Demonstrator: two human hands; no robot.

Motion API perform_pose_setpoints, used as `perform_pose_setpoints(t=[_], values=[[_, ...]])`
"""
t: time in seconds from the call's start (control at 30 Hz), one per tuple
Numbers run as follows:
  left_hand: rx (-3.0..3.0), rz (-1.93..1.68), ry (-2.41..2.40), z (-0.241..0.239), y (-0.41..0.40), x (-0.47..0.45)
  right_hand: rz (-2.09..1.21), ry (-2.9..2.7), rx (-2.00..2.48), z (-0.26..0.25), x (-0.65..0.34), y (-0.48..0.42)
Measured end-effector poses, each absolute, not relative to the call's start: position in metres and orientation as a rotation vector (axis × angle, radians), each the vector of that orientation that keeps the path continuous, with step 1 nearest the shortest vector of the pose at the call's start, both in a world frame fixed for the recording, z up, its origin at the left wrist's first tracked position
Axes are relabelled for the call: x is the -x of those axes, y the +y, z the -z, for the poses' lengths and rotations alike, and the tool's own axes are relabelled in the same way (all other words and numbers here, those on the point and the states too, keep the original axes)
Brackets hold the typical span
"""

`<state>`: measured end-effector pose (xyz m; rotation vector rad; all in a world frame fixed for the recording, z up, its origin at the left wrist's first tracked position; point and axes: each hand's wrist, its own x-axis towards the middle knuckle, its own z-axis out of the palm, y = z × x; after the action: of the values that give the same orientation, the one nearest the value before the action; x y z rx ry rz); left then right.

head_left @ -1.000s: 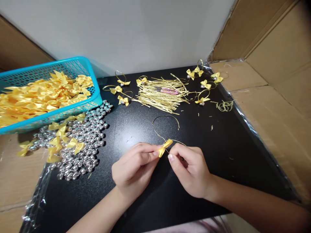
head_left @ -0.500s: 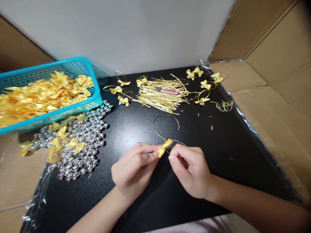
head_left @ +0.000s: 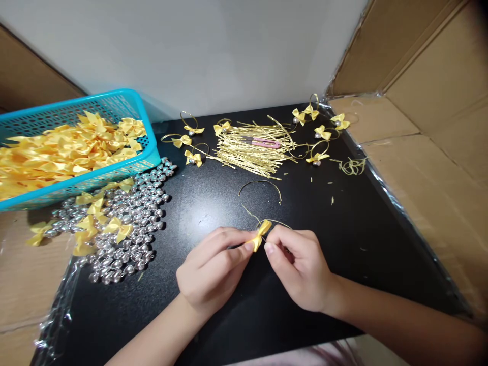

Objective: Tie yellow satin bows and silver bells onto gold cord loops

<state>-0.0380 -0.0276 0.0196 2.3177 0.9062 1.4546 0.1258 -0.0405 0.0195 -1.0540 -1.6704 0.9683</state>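
Note:
A yellow ribbon bow (head_left: pixel 261 236) is pinched between the thumb and fingers of my left hand (head_left: pixel 215 267). Close by on the right, my right hand (head_left: pixel 299 267) is closed on a thin gold cord (head_left: pixel 249 210) that runs to the bow, one loose end sticking out beyond it. The inside of the right fist is hidden. Just past both hands, a curved piece of gold cord (head_left: pixel 260 182) lies on the black table (head_left: pixel 213 203).
A blue basket (head_left: pixel 154 147) of yellow bows stands at the left, with silver bells (head_left: pixel 125 254) and loose bows before it. Gold cord lengths (head_left: pixel 247 157) lie at the back under a pink-handled cutter (head_left: pixel 267 144). Looped bows with bells (head_left: pixel 194 158) flank them; tangled cord (head_left: pixel 351 166) lies right.
My left hand has shifted slightly right with the bow, bringing it closer to my right fingers. Less cord shows between them. The right hand has hardly moved.

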Motion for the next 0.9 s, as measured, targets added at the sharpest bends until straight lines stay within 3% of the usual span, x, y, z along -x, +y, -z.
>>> perform_pose_setpoints(t=[0.47,0.9], values=[[-2.281,-1.466,0.93,-0.0204,-0.0272,0.0402,-1.066,-1.628,0.989,-0.0163,-0.1271,-0.0418],[-2.098,-1.51,0.894,-0.0123,-0.0282,0.0417,-0.916,-1.726,0.938,-0.0128,-0.1298,-0.0348]])
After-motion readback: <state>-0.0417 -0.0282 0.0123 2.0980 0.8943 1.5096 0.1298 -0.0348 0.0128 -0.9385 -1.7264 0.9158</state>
